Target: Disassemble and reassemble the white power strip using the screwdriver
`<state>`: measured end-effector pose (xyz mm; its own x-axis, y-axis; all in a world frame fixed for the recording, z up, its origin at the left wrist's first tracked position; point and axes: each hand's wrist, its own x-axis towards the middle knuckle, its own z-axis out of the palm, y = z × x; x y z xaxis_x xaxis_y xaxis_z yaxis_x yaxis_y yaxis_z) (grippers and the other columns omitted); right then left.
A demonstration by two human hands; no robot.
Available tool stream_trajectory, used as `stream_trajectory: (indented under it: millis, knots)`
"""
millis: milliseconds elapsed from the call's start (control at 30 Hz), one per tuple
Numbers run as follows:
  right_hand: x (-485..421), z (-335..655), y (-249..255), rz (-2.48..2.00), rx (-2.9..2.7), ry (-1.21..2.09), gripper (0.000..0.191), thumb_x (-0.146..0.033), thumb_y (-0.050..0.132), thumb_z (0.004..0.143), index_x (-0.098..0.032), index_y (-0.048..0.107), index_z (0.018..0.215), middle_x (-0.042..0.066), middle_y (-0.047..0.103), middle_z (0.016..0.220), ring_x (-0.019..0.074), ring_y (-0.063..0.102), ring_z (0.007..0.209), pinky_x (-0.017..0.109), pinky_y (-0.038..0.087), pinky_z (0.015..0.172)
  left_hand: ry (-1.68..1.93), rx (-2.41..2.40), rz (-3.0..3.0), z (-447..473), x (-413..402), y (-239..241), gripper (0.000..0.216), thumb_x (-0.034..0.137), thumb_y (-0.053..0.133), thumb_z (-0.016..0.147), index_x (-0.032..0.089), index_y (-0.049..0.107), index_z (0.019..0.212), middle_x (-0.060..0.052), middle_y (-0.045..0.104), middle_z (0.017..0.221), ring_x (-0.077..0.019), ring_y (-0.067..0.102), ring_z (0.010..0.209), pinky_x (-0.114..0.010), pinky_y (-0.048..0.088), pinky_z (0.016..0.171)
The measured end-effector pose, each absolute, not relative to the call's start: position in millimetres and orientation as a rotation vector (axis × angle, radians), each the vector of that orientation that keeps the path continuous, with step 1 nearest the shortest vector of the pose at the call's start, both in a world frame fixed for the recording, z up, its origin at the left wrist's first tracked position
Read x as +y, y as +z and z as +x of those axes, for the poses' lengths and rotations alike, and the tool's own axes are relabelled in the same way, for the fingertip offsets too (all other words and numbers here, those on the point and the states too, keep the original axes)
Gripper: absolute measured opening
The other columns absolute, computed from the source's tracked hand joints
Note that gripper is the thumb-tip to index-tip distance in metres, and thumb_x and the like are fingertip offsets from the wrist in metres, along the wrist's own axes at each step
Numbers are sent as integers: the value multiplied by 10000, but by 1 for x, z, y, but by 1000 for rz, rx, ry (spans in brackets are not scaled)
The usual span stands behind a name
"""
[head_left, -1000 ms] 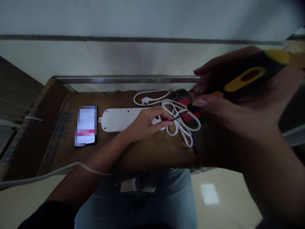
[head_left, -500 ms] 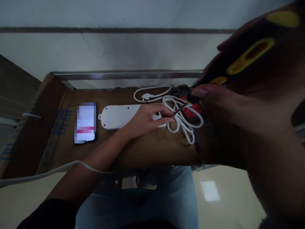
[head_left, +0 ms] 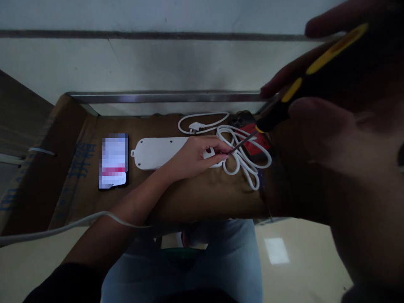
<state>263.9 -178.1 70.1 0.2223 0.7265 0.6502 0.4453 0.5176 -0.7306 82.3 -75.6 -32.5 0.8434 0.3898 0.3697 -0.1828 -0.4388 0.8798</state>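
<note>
A screwdriver with a black and yellow handle slants down from the right, its thin shaft pointing left. My right hand, large and close to the camera, holds the handle between thumb and fingers, with some fingers stretched away from it. At the shaft's lower end, my left hand pinches with thumb and forefinger; the very tip is hidden there. Beneath that hand a white power strip lies with its screw-holed face up. Its coiled white cord sits to the right, and the plug rests behind the strip.
A lit phone lies left of the strip on the cardboard surface. Behind the cord is a dark object with a red panel. A pale cable crosses by my left forearm. A wall with a metal strip stands behind.
My right hand has shifted and its fingers have spread around the screwdriver's handle, which has turned and shows more of its length. My left hand keeps its pinch at the shaft's end.
</note>
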Motion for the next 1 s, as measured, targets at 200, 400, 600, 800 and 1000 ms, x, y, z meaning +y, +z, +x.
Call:
stream_trajectory:
  millis: [200, 400, 600, 800, 1000]
  knots:
    - [-177, 274, 71, -1269, -1605, 12, 605, -463, 915, 689, -221, 725, 1210, 26, 682, 1049, 48, 622, 782, 220, 458, 631, 690, 179, 1973, 84, -78, -33, 120, 265, 752, 935, 159, 749, 989, -44, 775, 961, -130, 688, 850, -259, 548, 817]
    - [-177, 274, 68, -1197, -1554, 73, 553, -433, 911, 699, -212, 722, 1170, 38, 649, 916, 128, 666, 791, 295, 471, 653, 703, 189, 1979, 85, -79, -33, 120, 259, 751, 935, 150, 720, 974, -35, 759, 945, -116, 681, 844, -245, 545, 811]
    - [-178, 279, 70, -1305, -1634, 7, 485, -554, 895, 685, -213, 719, 981, -11, 637, 885, 44, 573, 778, 228, 394, 636, 708, 228, 1974, 85, -82, -32, 121, 274, 758, 927, 166, 711, 956, -31, 746, 928, -124, 672, 832, -260, 551, 803]
    - [-180, 273, 71, -1327, -1600, -30, 443, -566, 802, 800, -145, 667, 824, -13, 581, 731, 18, 541, 687, 196, 370, 572, 734, 209, 1967, 87, -83, -33, 123, 258, 755, 932, 152, 700, 958, -26, 732, 913, -107, 660, 812, -239, 539, 785]
    - [-177, 275, 69, -1273, -1586, -30, 355, -487, 802, 825, -163, 662, 785, -6, 568, 701, 52, 550, 656, 234, 337, 531, 746, 198, 1959, 84, -82, -32, 159, 293, 733, 945, 161, 718, 1032, -45, 752, 973, -120, 674, 838, -256, 546, 799]
